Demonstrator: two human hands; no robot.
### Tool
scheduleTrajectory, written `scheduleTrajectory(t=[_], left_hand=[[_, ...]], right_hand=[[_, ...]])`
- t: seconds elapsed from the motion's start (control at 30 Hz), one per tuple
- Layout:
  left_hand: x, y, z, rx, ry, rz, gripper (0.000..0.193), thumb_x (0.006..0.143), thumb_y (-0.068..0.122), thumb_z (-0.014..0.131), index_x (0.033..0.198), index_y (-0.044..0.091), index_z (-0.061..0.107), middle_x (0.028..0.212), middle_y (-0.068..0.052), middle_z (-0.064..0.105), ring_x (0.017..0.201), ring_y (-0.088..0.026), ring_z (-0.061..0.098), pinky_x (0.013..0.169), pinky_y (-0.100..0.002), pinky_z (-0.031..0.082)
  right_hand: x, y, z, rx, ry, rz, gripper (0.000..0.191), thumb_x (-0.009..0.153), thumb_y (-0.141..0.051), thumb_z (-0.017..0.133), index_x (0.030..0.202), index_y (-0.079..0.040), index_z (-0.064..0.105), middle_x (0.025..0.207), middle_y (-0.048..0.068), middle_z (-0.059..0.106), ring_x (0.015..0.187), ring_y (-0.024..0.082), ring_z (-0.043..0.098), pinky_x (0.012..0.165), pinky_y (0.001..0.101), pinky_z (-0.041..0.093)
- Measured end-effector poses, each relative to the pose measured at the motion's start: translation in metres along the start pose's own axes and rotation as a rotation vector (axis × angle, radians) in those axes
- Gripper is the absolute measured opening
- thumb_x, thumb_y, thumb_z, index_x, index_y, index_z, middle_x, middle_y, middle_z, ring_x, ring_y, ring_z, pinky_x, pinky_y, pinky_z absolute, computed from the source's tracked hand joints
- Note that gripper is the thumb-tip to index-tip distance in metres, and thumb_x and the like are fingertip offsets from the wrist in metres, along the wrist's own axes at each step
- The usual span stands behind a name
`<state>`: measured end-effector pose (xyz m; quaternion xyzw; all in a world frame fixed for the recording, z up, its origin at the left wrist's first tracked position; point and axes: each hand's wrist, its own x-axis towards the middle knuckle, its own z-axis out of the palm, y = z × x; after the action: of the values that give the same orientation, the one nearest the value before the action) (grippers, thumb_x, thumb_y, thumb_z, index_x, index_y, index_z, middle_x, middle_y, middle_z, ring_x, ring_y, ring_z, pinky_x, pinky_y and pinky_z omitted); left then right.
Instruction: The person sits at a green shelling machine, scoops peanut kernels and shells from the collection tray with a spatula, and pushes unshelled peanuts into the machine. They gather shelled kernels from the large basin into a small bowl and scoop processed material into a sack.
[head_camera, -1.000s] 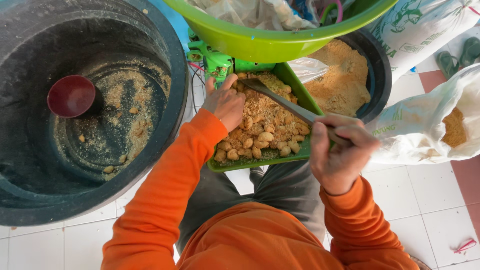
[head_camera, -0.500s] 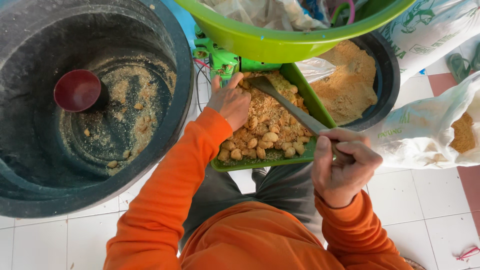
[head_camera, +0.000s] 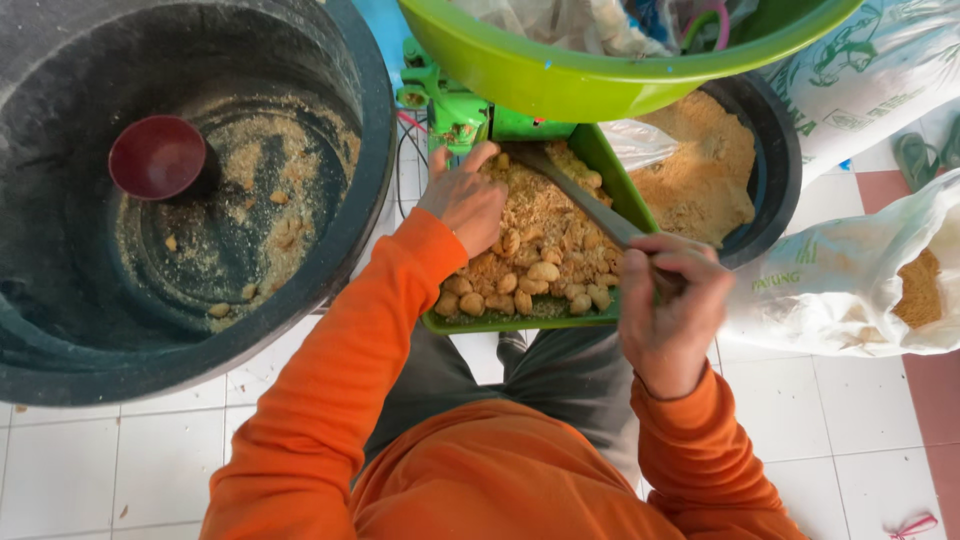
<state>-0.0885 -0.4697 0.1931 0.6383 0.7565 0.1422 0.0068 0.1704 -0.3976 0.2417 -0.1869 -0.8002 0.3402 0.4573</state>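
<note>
A green tray (head_camera: 520, 322) full of tan lumps and crumbs (head_camera: 540, 250) sits in front of me, joined to a green machine (head_camera: 455, 110). My left hand (head_camera: 465, 200) rests palm down on the crumbs at the tray's left side, fingers spread. My right hand (head_camera: 675, 300) grips the handle of a long grey metal tool (head_camera: 585, 205), whose blade reaches diagonally up into the crumbs under the bowl. Orange sleeves cover both arms.
A big black tub (head_camera: 330, 250) at left holds crumb residue and a dark red cup (head_camera: 158, 157). A green bowl (head_camera: 600, 75) hangs over the tray's far end. A smaller black tub of tan powder (head_camera: 705, 175) and white sacks (head_camera: 850, 280) stand at right. White tiled floor below.
The view shifted slightly. My left hand stays on the crumbs; my right hand has moved the tool a little along the tray.
</note>
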Motion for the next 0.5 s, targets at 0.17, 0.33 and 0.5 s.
scheduleTrajectory(t=[0.17, 0.33, 0.5], left_hand=[[-0.002, 0.010, -0.005, 0.029, -0.142, -0.092, 0.013, 0.083, 0.009, 0.061, 0.075, 0.004, 0.070, 0.074, -0.013, 0.071, 0.145, -0.030, 0.036, 0.107, -0.065, 0.022], [-0.014, 0.016, -0.010, -0.030, -0.099, -0.104, 0.018, 0.089, 0.009, 0.058, 0.080, 0.003, 0.073, 0.083, -0.011, 0.073, 0.145, -0.030, 0.038, 0.107, -0.063, 0.025], [-0.020, 0.018, -0.013, -0.080, -0.029, -0.092, 0.019, 0.088, 0.012, 0.058, 0.090, 0.003, 0.075, 0.091, -0.009, 0.075, 0.142, -0.030, 0.041, 0.105, -0.063, 0.026]], right_hand=[[-0.013, -0.019, -0.024, 0.046, 0.096, -0.074, 0.032, 0.113, 0.004, 0.061, 0.120, -0.005, 0.031, 0.115, 0.019, 0.066, 0.082, 0.011, 0.064, 0.078, 0.0191, 0.053], [-0.002, -0.023, -0.023, -0.072, -0.048, -0.088, 0.034, 0.104, 0.007, 0.064, 0.118, -0.001, 0.034, 0.111, 0.023, 0.067, 0.093, 0.022, 0.067, 0.080, 0.0260, 0.055], [0.006, -0.023, -0.006, -0.027, 0.027, -0.122, 0.033, 0.109, 0.008, 0.062, 0.120, -0.003, 0.034, 0.117, 0.021, 0.068, 0.083, 0.013, 0.071, 0.075, 0.0231, 0.057]])
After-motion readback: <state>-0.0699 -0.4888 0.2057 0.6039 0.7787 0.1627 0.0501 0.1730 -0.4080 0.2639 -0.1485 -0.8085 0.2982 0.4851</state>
